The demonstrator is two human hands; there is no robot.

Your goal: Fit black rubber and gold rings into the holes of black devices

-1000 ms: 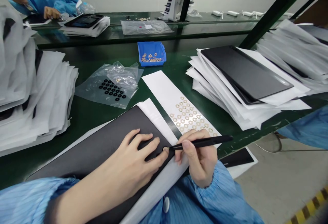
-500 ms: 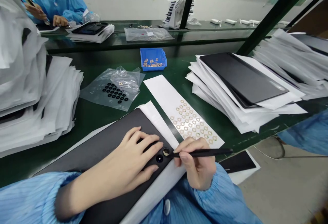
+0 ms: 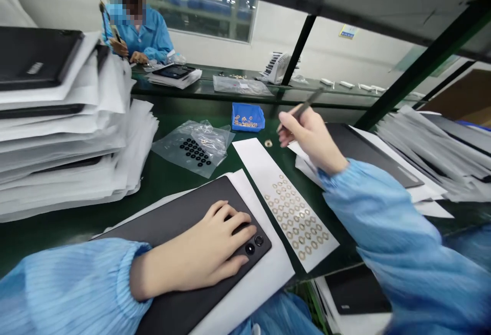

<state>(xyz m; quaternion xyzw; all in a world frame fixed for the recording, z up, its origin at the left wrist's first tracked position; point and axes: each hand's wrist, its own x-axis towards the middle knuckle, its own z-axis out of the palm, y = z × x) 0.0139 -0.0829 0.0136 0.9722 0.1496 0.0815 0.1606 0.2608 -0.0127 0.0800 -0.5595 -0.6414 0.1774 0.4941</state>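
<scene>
Under my left hand [image 3: 215,245] lies a dark grey tablet [image 3: 184,212], back side up, on white sheets. The hand rests flat on it, fingers apart, beside two round camera lens spots [image 3: 255,244] at its corner. My right hand [image 3: 305,133] is raised above the far part of the bench, closed around slim black tweezers [image 3: 309,102], blurred by motion. Just left of that hand is a small gold ring [image 3: 268,143]; I cannot tell whether it lies on the bench. A white strip [image 3: 249,153] holding rows of gold rings [image 3: 301,217] lies right of the tablet.
A blue bin [image 3: 248,124] holds gold ring pieces. A clear bag [image 3: 169,146] with black discs lies left of it. Stacks of wrapped tablets stand left [image 3: 115,171] and right [image 3: 425,161]. Another person [image 3: 140,38] sits across the bench.
My right hand has lifted off the tablet's lens corner and moved up and away with the tweezers. A gold ring left that corner. My left hand stays on the tablet; the view tilts up.
</scene>
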